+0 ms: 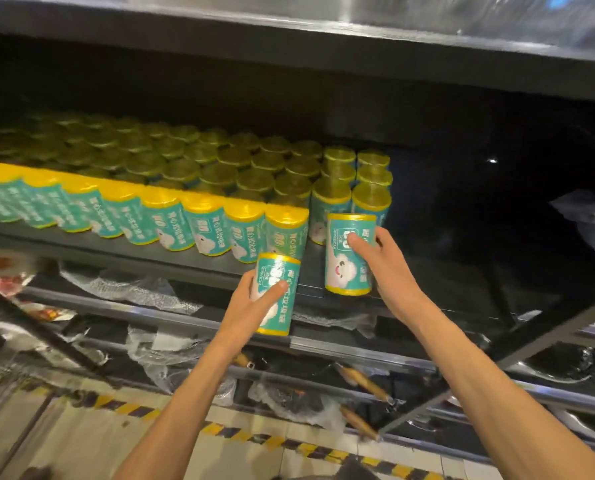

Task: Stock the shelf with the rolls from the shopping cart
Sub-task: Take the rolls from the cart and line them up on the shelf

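Note:
My left hand (251,306) grips a teal roll with yellow ends (278,282), held upright just below the front lip of the dark shelf (199,263). My right hand (384,268) grips a second teal roll (344,268), which stands upright at the shelf's front edge, right of the stocked rows. Several rows of the same rolls (192,174) fill the shelf from the left edge to about the middle. The shopping cart is out of view.
The shelf to the right of the rolls (479,237) is dark and bare apart from a crumpled plastic wrap (590,223). Lower shelves (323,344) hold plastic-wrapped goods and wooden-handled tools (365,382). A striped yellow-black line (289,441) runs along the floor.

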